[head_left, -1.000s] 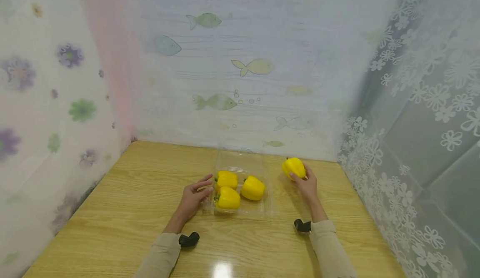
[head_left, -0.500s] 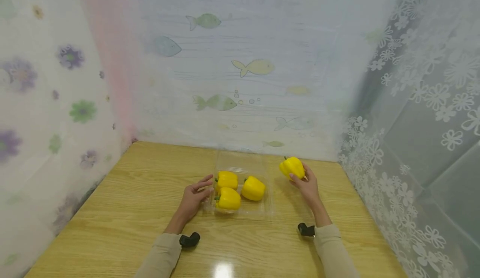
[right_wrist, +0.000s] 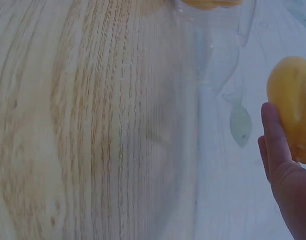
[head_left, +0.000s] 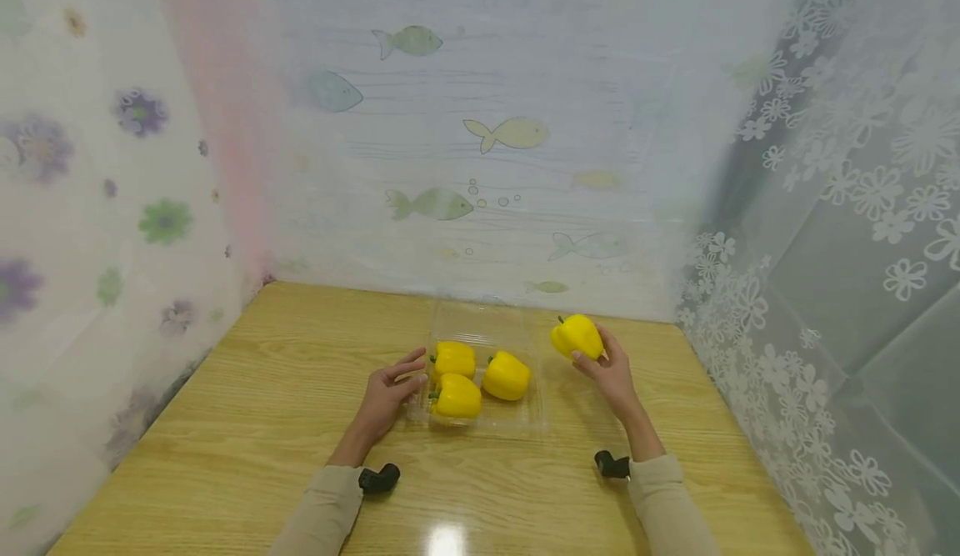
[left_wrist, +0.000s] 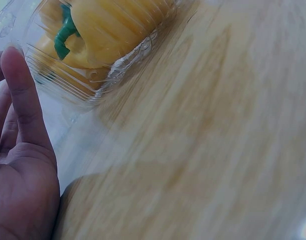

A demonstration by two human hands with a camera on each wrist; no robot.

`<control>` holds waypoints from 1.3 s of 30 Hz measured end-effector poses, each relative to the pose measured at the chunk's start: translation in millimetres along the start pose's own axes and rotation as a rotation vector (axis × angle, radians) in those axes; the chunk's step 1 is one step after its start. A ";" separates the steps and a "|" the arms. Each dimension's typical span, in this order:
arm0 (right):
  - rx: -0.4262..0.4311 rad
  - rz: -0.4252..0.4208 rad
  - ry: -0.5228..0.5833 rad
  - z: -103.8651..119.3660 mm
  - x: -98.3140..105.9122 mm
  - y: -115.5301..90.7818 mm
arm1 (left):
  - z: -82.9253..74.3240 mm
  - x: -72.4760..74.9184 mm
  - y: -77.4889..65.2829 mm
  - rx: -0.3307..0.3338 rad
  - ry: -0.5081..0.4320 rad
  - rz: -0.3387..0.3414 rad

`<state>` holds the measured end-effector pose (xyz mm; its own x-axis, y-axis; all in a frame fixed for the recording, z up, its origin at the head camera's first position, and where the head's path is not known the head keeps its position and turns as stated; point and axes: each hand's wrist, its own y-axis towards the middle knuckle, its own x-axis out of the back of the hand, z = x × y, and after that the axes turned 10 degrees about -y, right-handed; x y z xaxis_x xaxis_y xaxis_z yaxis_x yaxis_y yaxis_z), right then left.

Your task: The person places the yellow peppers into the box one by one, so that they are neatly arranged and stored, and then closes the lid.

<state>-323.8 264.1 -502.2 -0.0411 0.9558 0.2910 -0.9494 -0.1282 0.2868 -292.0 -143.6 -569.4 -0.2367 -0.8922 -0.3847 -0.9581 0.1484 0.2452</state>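
Observation:
In the head view my right hand [head_left: 617, 379] grips a yellow bell pepper [head_left: 577, 337] above the table, to the right of a clear plastic container [head_left: 517, 418]. Thumb and fingers lie round the pepper, whose green stem points up and left. Inside the container are a right-hand yellow pepper [head_left: 506, 376], a back-left one [head_left: 454, 360] and a front-left one [head_left: 457, 397]. My left hand [head_left: 384, 402] stays at the container's left side, fingers extended. The left wrist view has its fingertip [left_wrist: 14, 57] right at the clear wall, near a pepper's green stem [left_wrist: 66, 32].
The wood-grain table [head_left: 285, 373] meets a fish-print sheet [head_left: 480, 164] at the back. Flowered sheets hang at left and right. The container's clear lid [head_left: 480, 318] lies folded back toward the rear sheet. Black wrist-worn pieces [head_left: 379, 479] show near both cuffs.
My right hand has carried its pepper a little left, toward the container, the pepper's stem now tipping more to the left. The left hand and the peppers in the container hold their places.

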 end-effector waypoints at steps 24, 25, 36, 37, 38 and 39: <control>0.047 0.127 -0.010 4.7 -2.3 -10.4 | 0.0 0.0 -0.3 0.011 -0.003 -0.004; 0.042 0.134 0.000 5.5 -2.7 -10.6 | -0.2 -0.1 -0.4 0.013 -0.005 -0.007; 0.046 0.197 0.004 17.9 -5.9 -13.5 | -0.6 -2.1 -0.1 0.018 -0.029 -0.016; 0.049 0.201 0.007 18.3 -6.1 -13.7 | -0.6 -2.2 0.1 0.019 -0.030 -0.015; 0.049 0.204 0.009 18.6 -6.3 -13.9 | -0.6 -2.2 0.2 0.020 -0.030 -0.015; 0.051 0.206 0.009 19.1 -6.4 -14.3 | -0.5 -2.0 0.3 0.021 -0.029 -0.014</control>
<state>-304.0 254.7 -490.7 -0.2358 0.9102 0.3405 -0.9037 -0.3343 0.2677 -291.7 -141.9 -568.2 -0.2276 -0.8816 -0.4135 -0.9644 0.1454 0.2209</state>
